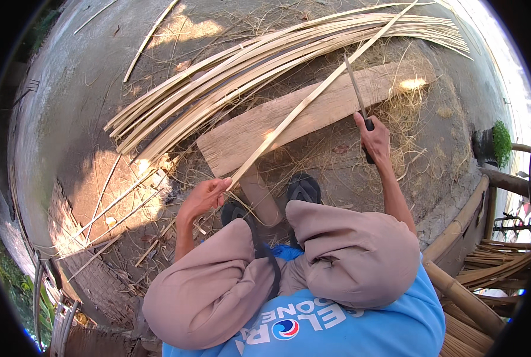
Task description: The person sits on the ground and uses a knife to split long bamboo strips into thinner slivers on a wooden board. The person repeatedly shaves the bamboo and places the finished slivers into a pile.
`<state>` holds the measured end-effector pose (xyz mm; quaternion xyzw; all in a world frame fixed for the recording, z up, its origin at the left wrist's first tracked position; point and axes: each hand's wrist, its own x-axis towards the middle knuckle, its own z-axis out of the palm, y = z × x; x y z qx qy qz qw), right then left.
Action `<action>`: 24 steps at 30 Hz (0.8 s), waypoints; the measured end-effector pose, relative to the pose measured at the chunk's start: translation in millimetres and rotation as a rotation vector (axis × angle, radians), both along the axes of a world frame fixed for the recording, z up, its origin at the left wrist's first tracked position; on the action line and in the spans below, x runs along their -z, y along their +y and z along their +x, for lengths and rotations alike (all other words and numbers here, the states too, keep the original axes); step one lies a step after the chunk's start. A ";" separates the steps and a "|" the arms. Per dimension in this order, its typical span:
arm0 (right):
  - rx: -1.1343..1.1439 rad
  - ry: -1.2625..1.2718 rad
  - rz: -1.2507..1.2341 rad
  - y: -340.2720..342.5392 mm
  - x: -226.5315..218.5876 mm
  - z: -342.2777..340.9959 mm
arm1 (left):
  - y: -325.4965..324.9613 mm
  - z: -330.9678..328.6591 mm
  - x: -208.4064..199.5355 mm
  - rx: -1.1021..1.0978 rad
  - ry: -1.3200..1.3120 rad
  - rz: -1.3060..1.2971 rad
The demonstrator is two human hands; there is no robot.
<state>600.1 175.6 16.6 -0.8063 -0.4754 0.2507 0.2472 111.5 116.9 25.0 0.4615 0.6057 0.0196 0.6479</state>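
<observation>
My left hand [206, 197] pinches the near end of a long, pale bamboo strip [301, 107]. From there the strip slants away to the upper right, across a wooden board [331, 98] on the ground and over the strips behind it. My right hand [375, 138] grips a knife [368, 124] by its black handle. The knife's long, narrow blade points up and away, its tip close to the bamboo strip; whether they touch I cannot tell. A large bundle of bamboo strips [218, 83] lies beyond the board.
Thin shavings [405, 125] litter the ground around the board. A short wooden piece [259, 196] lies between my feet, under the board's near side. Loose sticks [116, 196] lie at left. A potted green plant [502, 144] and bamboo poles [462, 297] stand at right.
</observation>
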 end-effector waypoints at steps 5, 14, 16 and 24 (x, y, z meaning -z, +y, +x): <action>-0.381 0.303 -0.102 -88.2 2.8 -81.6 | 78.9 -23.1 -128.8 0.105 0.280 0.460; -0.878 0.594 -0.245 -105.0 -56.6 -159.0 | 209.8 201.4 -77.6 0.777 0.494 0.468; -0.956 0.762 -0.461 -93.9 -43.2 -160.4 | 181.0 252.4 14.2 0.347 0.564 1.174; -0.304 0.797 -0.407 -92.9 15.3 -147.2 | 200.8 316.9 90.4 0.045 0.421 1.243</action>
